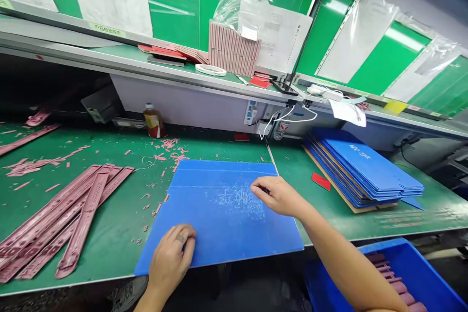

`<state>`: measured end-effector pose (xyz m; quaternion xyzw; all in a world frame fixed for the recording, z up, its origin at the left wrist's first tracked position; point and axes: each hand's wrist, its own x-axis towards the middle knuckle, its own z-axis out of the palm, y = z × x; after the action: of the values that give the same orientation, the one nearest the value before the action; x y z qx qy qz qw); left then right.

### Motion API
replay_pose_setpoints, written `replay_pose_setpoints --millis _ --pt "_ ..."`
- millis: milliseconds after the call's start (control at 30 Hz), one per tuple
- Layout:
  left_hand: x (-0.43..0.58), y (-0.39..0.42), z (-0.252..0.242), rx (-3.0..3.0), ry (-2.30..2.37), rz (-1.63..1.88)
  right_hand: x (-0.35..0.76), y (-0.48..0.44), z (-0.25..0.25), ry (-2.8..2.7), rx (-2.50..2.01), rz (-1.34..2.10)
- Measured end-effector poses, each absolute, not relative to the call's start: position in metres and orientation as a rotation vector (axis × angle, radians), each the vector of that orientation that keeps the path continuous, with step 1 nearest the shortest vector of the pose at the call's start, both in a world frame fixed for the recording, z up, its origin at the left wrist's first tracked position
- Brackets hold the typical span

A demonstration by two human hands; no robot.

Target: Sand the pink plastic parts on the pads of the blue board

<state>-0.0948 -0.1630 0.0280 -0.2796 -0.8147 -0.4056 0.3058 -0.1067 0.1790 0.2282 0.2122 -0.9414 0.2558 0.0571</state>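
Observation:
A blue plastic sheet (pixel 226 234) lies flat at the front edge of the green bench, with pale specks and scratch-like marks around its middle. My left hand (pixel 171 256) rests on its front left part, fingers loosely curled, a ring on one finger; no object shows in it. Over the right side of the marked patch is my right hand (pixel 276 195), thumb and fingers drawn together in a pinch. Whatever they hold, if anything, is hidden. Pink moulded strips (pixel 78 214) lie in a pile left of the sheet.
Pink scraps (pixel 170 144) litter the bench. Blue sheets (pixel 361 165) are stacked at right, beside a red card (pixel 321 181). A bottle (pixel 153 121) stands at the back below a shelf (pixel 175 70). A blue bin (pixel 413 258) with pink pieces sits low at right.

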Motion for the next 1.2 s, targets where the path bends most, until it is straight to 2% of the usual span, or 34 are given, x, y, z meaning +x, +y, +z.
replay_pose_setpoints --millis 200,533,733,867,967,1100,1200 --pt "-0.092 -0.162 0.042 -0.721 -2.168 -1.161 -0.115 0.201 0.223 -2.933 0.519 0.836" --pt "-0.088 -0.156 0.05 -0.623 -2.208 -1.131 -0.159 0.172 0.231 -2.95 0.771 0.697" --pt "-0.089 -0.155 0.044 -0.627 -2.205 -1.113 -0.263 0.134 0.317 -2.561 0.956 0.317" --pt "-0.088 -0.155 0.044 -0.607 -2.213 -1.084 -0.377 0.102 0.381 -2.464 0.706 0.011" --pt "-0.088 -0.153 0.043 -0.576 -2.242 -1.066 -0.422 0.092 0.404 -2.565 0.553 -0.107" --pt "-0.086 -0.154 0.037 -0.533 -2.302 -1.103 -0.366 0.091 0.386 -2.318 0.722 -0.02" --pt "-0.085 -0.159 0.041 -0.494 -2.324 -1.32 -0.259 0.091 0.327 -2.122 0.97 0.207"
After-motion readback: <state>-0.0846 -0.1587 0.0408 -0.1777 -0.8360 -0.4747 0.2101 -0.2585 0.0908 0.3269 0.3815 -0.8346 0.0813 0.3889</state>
